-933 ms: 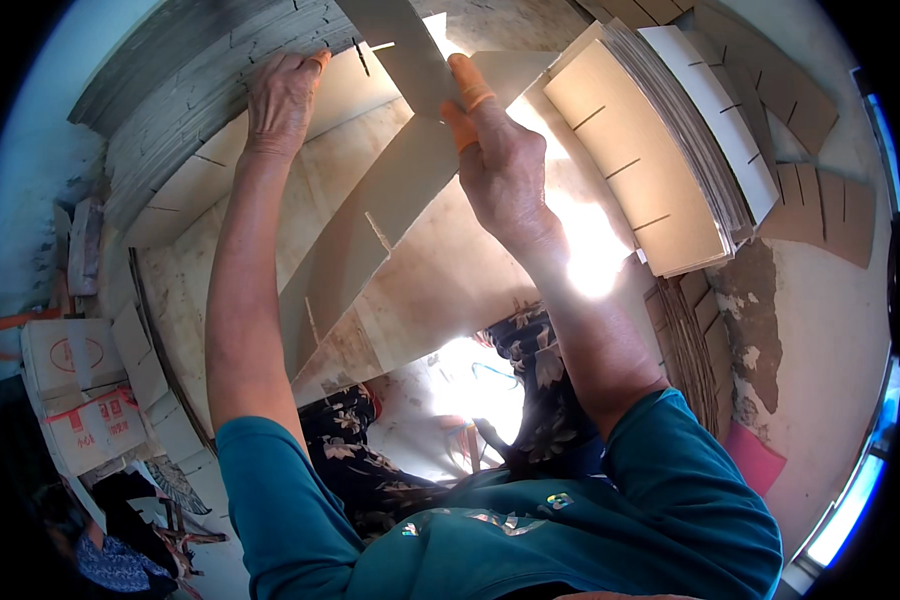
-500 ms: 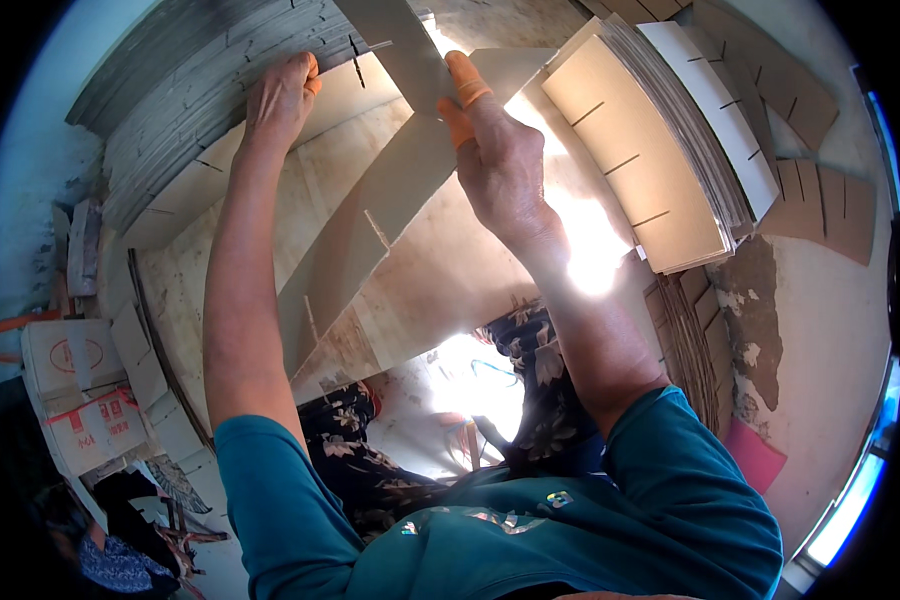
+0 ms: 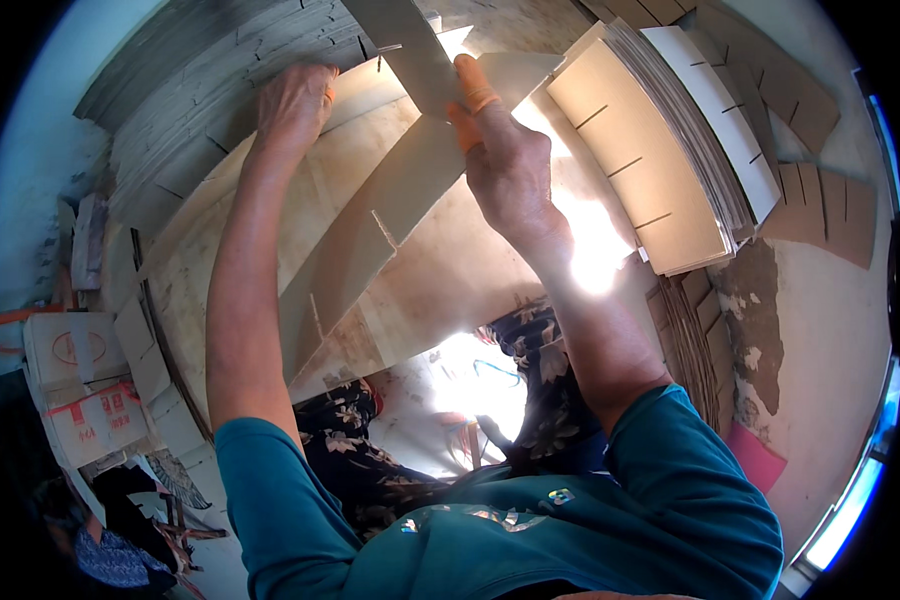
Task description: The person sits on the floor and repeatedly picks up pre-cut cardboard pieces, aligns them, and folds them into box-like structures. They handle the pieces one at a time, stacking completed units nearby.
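Observation:
My right hand [image 3: 510, 170], with orange finger covers on the thumb and a finger, grips two slotted cardboard strips where they cross. One, the long strip [image 3: 355, 225], slants down toward me, two slots along its edge. The other, a crossing strip [image 3: 402, 45], runs up past the top of the picture. My left hand [image 3: 295, 105] is closed on the edge of a further cardboard strip [image 3: 365, 90] in front of the left stack [image 3: 190, 130]. Its fingertips are partly hidden; some orange shows there.
A stack of slotted tan cardboard strips [image 3: 635, 150] stands at the right, a white strip [image 3: 715, 120] along it. More pieces [image 3: 830, 210] lean on the right wall. A pale board [image 3: 430, 250] lies before me. Cartons [image 3: 75, 345] sit at the lower left.
My left hand has shifted right and slightly toward me, drawing its cardboard strip away from the left stack. My right hand and the crossed strips have barely moved.

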